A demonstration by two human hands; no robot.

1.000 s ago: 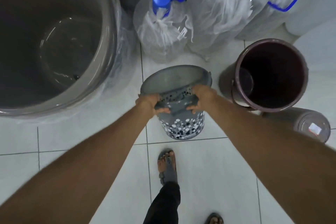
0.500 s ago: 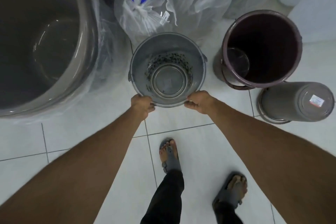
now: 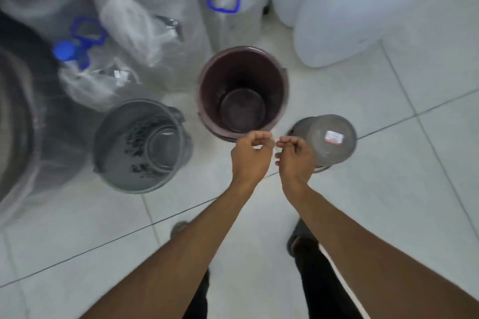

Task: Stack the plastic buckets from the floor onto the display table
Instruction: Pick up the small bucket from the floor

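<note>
Three plastic buckets stand on the white tiled floor. A grey bucket with a dotted pattern (image 3: 141,146) stands upright at the left, free of my hands. A dark maroon bucket (image 3: 243,90) stands upright in the middle. An upside-down grey bucket (image 3: 330,141) with a label on its base is at the right. My left hand (image 3: 250,156) hovers at the maroon bucket's near rim, fingers loosely curled and empty. My right hand (image 3: 295,156) is beside it, fingers curled, holding nothing, partly over the upside-down bucket.
A very large grey tub wrapped in plastic (image 3: 18,116) fills the left edge. Bagged bottles with blue caps and handles (image 3: 145,23) crowd the back. White plastic jerrycans (image 3: 334,15) stand at the back right. My feet (image 3: 302,239) are on the tiles below.
Both hands have let go of the dotted grey bucket, which now stands on the floor at the left. They have moved right, toward the maroon and upside-down buckets. The view has shifted right.
</note>
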